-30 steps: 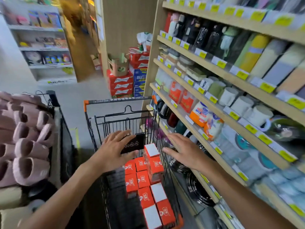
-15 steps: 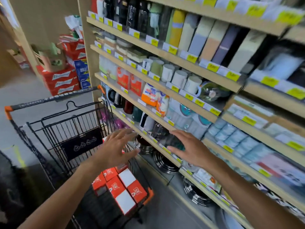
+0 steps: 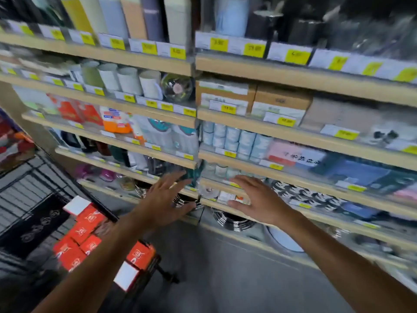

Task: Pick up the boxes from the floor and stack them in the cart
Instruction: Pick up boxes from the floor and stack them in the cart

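Orange-and-white boxes [image 3: 83, 236] lie stacked in the black wire cart [image 3: 40, 184] at lower left. Left hand [image 3: 164, 199] and right hand [image 3: 259, 201] empty, fingers spread wide, held before the lower shelves [image 3: 293, 136]. Frame blurred.

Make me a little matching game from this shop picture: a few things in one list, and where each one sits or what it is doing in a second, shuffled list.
Things:
1. orange and white cardboard boxes
2. row of pale ceramic mugs
3. left hand
4. shiny coiled metal rings

Places or states:
A. open and empty, fingers spread, in front of the wooden shelves
B. at the very bottom of the shelving, near the floor
C. stacked inside the black wire cart
D. lined up on an upper shelf behind yellow price tags

Pairs: 1-C, 2-D, 3-A, 4-B
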Demonstrator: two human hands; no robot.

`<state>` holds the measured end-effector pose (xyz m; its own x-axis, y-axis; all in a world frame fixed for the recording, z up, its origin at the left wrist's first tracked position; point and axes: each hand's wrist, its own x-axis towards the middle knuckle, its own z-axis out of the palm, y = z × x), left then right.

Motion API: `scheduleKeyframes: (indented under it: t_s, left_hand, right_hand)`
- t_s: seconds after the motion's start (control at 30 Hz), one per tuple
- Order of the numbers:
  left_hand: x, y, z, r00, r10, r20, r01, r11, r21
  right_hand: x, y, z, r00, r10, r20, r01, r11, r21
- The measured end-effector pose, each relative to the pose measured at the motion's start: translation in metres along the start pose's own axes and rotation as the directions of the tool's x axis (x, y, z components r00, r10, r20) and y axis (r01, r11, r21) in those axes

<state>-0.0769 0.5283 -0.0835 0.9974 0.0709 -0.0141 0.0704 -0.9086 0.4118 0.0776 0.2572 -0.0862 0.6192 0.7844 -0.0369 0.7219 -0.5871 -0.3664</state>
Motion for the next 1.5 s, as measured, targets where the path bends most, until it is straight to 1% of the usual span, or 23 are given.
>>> scheduleKeyframes:
  t_s: [0.13, 0.2, 0.37, 0.5, 0.57, 0.63, 0.73, 0.87, 0.97, 1.07, 1.23, 1.37, 1.43, 1.5]
  left_hand:
    - [0.048, 0.070, 0.035, 0.992, 0.073, 0.099, -0.075, 0.997, 0.021]
    - [0.071, 0.104, 0.055, 0.979, 0.142, 0.146, -0.146, 0.989, 0.018]
    - [0.120, 0.178, 0.108, 0.911, 0.329, 0.250, -0.341, 0.940, 0.005]
    - [0.163, 0.236, 0.145, 0.826, 0.470, 0.312, -0.483, 0.875, -0.040]
    - [0.185, 0.265, 0.161, 0.783, 0.519, 0.344, -0.528, 0.846, -0.074]
    - [0.204, 0.298, 0.178, 0.732, 0.577, 0.362, -0.584, 0.805, -0.103]
    - [0.220, 0.329, 0.192, 0.675, 0.638, 0.370, -0.635, 0.758, -0.149]
    - [0.254, 0.377, 0.217, 0.542, 0.737, 0.405, -0.724, 0.654, -0.221]
    - [0.266, 0.419, 0.244, 0.411, 0.802, 0.434, -0.789, 0.551, -0.272]
    - [0.261, 0.466, 0.273, 0.276, 0.829, 0.485, -0.825, 0.464, -0.324]
    - [0.236, 0.552, 0.313, 0.106, 0.850, 0.517, -0.849, 0.348, -0.398]
    - [0.213, 0.610, 0.348, 0.007, 0.860, 0.511, -0.864, 0.262, -0.430]
    - [0.201, 0.637, 0.367, -0.017, 0.858, 0.513, -0.862, 0.247, -0.442]
    - [0.190, 0.666, 0.389, -0.036, 0.858, 0.512, -0.863, 0.232, -0.448]
  right_hand:
    - [-0.054, 0.067, -0.011, 0.994, 0.088, -0.060, -0.085, 0.995, 0.051]
    - [-0.085, 0.099, -0.012, 0.983, 0.159, -0.090, -0.152, 0.985, 0.082]
    - [-0.159, 0.161, -0.014, 0.926, 0.361, -0.110, -0.345, 0.928, 0.143]
    - [-0.207, 0.197, -0.021, 0.838, 0.521, -0.161, -0.490, 0.849, 0.195]
    - [-0.231, 0.214, -0.026, 0.790, 0.587, -0.179, -0.552, 0.807, 0.210]
    - [-0.256, 0.230, -0.031, 0.724, 0.661, -0.198, -0.623, 0.749, 0.225]
    - [-0.280, 0.243, -0.038, 0.662, 0.715, -0.225, -0.683, 0.699, 0.211]
    - [-0.318, 0.252, -0.044, 0.515, 0.815, -0.265, -0.786, 0.572, 0.233]
    - [-0.355, 0.253, -0.043, 0.388, 0.879, -0.278, -0.856, 0.456, 0.246]
    - [-0.398, 0.242, -0.039, 0.255, 0.925, -0.280, -0.903, 0.332, 0.272]
    - [-0.473, 0.228, -0.035, 0.025, 0.966, -0.256, -0.939, 0.111, 0.324]
    - [-0.532, 0.232, -0.017, -0.116, 0.965, -0.233, -0.917, -0.014, 0.400]
    - [-0.561, 0.242, -0.007, -0.150, 0.965, -0.217, -0.904, -0.046, 0.424]
    - [-0.591, 0.256, 0.002, -0.164, 0.965, -0.203, -0.899, -0.062, 0.433]
